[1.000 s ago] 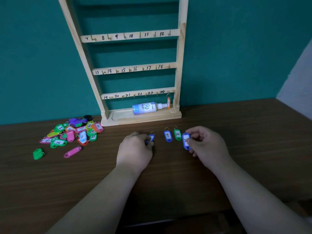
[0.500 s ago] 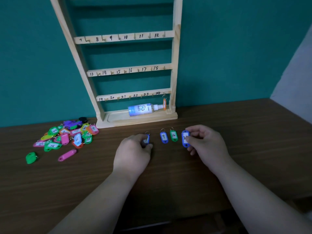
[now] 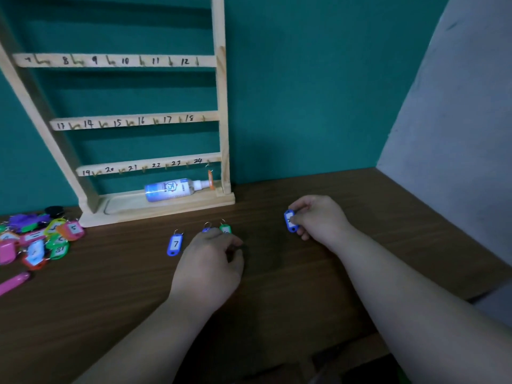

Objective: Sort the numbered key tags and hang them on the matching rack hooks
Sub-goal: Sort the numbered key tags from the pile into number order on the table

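Across the near part of the scene runs the counter [image 3: 277, 286], and at its far edge the rack [image 3: 220, 92] stands against the wall. Its numbered hooks are bare, except that an orange tag [image 3: 210, 179] hangs at 24.

The left hand [image 3: 210, 261] lies knuckles up, fingers curled down over the row of sorted tags. Its fingertips are hidden, so I cannot tell whether its grip has anything in it. The right hand [image 3: 318, 217] is off to the right, well apart from the row. Its grip is clamped on a blue tag [image 3: 289, 220], thumb and fingers pinching the long edges.

The unsorted pile [image 3: 36, 239] sits far left, and a bottle [image 3: 171, 189] lies on the rack's base. In the row, tag 7 [image 3: 175, 245] lies free at the left. To its right are a second tag [image 3: 206, 230], mostly under the left fingers, and a green tag [image 3: 225, 229] just beside it.

The step looks like laying out a number-ordered row before hanging. The blue tag's number is half covered. To do the step well, tip its label up and read it first. Then set it down right of the green tag if it is higher, leaving room for numbers yet to come. Keep each ring pointing to the far side so it lifts easily onto a hook. The left hand should steady the row, not nudge it.
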